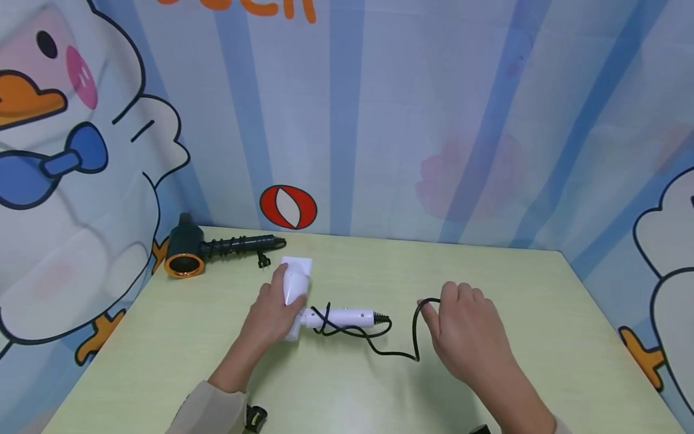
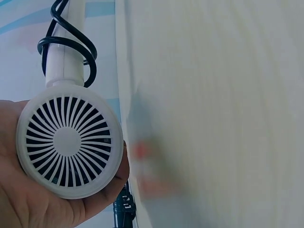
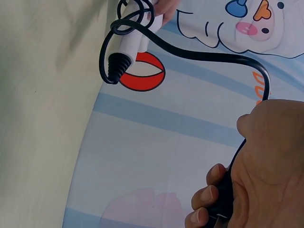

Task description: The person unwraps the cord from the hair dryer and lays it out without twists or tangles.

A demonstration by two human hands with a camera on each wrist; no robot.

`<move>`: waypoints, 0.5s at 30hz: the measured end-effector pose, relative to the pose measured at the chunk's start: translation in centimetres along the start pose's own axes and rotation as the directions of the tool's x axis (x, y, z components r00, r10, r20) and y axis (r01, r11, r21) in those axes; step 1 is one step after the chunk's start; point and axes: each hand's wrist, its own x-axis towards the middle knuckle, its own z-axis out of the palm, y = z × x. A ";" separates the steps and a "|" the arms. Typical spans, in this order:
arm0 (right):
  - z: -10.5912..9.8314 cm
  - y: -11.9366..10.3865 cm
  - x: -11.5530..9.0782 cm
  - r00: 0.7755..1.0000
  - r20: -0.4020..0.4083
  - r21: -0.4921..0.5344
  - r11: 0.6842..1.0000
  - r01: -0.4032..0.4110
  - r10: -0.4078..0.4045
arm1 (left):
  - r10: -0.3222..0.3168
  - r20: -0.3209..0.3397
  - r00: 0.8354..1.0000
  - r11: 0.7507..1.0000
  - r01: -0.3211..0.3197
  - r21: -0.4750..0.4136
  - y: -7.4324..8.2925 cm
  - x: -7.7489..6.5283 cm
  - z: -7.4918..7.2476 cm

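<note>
My left hand (image 1: 269, 320) grips the white hair dryer (image 1: 295, 284) round its barrel, off to the left of the table's middle. In the left wrist view the round vented back (image 2: 66, 141) of the dryer faces the camera, with the palm and fingers about its rim. The dryer's handle (image 1: 347, 317) points right, and a black cord (image 1: 398, 353) is looped loosely round it. From there the cord runs to my right hand (image 1: 470, 331), which holds its far end. Fingers curl round a black piece (image 3: 221, 202) at that end, apparently the plug, mostly hidden by the hand.
A black hair dryer (image 1: 185, 241) with an orange rim lies at the table's back left, its cord wound round the handle. The pale wooden table (image 1: 515, 283) ends against a cartoon-printed cloth (image 1: 390, 120) at the back and sides.
</note>
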 end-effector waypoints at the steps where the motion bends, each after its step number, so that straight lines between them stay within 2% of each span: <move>1: 0.1 0.0 0.0 1.000 -0.003 -0.001 1.000 0.000 0.000 | 0.000 0.000 1.000 1.000 0.000 -0.003 0.0 -0.1 0.0; 10: 0.3 0.2 -0.1 1.000 0.007 0.002 1.000 -0.002 0.002 | -0.004 -0.001 1.000 1.000 0.004 -0.008 -0.1 -0.2 0.0; 15: 0.7 0.9 -0.2 0.999 0.013 0.027 0.999 0.039 -0.039 | -0.004 0.002 1.000 1.000 0.004 -0.003 -0.1 -0.2 0.0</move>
